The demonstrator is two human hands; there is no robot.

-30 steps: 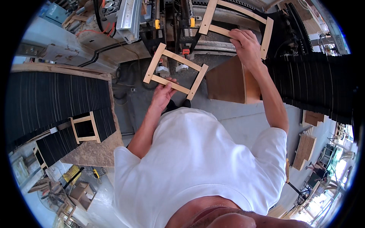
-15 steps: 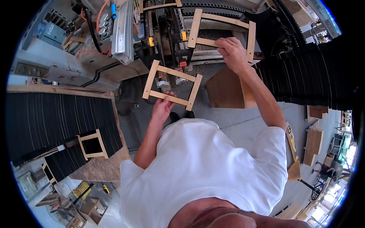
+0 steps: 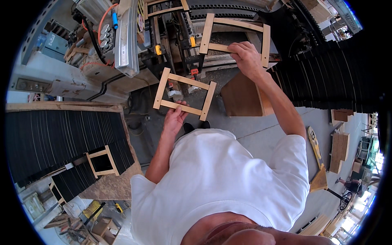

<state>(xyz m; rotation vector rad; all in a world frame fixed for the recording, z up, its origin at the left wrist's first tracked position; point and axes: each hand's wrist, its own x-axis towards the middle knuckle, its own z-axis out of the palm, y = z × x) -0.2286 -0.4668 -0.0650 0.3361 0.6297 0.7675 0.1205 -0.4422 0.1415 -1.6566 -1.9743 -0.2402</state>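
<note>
My left hand is closed on the near rail of a light wooden frame, which it holds up in front of my body. The frame has two longer side pieces with a small hole at the near ends, joined by two rails. Farther off and to the right, my right hand grips the near rail of a second wooden frame of the same shape, beside the machine. A third wooden frame rests at the far end of the machine's rails.
Dark stacked panels stand to the right, and more black panels fill the left side, with a wooden frame on them. A brown wooden box sits below my right forearm. A yellow pallet jack stands at right.
Both hands keep their hold on the two frames, which have hardly moved. The view has shifted slightly, bringing more of the far frame into sight.
</note>
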